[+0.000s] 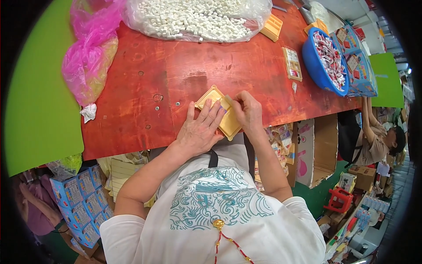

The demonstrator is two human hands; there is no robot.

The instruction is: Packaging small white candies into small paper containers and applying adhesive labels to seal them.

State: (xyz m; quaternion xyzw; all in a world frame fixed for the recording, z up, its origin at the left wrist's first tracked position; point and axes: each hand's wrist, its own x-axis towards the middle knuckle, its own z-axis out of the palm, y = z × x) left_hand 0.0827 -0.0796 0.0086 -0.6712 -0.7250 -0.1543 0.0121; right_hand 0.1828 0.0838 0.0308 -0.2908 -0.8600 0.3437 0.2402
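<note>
Steadying the yellow tray (230,125) mid-frame
It is best pressed softly by the spread left hand (198,125), edge pinched by the right hand (249,113).

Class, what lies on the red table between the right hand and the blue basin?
The head view shows a compartmented tray and, nearer the right hand, a small white scrap.

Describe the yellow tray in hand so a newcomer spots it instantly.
Find the red table. At its near edge, between the left hand and right hand, is the yellow tray. Unlike the farther trays, it has both hands on it.
</note>
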